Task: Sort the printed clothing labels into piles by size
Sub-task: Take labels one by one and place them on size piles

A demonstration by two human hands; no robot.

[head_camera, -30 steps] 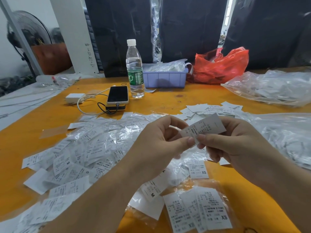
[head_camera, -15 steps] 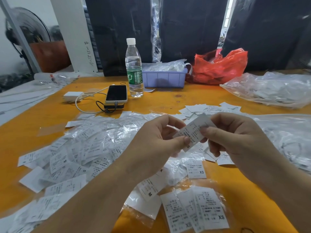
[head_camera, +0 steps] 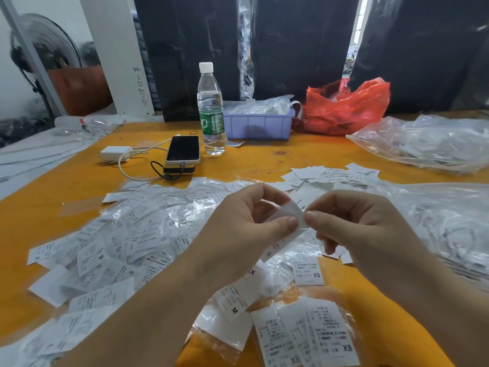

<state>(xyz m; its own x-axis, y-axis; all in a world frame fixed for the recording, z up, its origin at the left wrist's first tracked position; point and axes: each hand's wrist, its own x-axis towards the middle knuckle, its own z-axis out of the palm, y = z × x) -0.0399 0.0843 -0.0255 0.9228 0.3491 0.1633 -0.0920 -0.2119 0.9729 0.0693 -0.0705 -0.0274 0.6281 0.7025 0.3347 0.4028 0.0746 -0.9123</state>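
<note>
Both hands up over the orange table (head_camera: 304, 157): left hand (head_camera: 246, 229) and right hand (head_camera: 354, 229) pinch one label (head_camera: 289, 221) between thumbs and fingers, above the scattered labels (head_camera: 111, 242). Black sheeting (head_camera: 304, 49) hangs behind.

orange table (head_camera: 304, 157), black sheeting (head_camera: 304, 49) behind, fan (head_camera: 45, 46) at left

White printed label (head_camera: 287, 221) held midair, loose labels (head_camera: 127, 242) heaped on table
</note>
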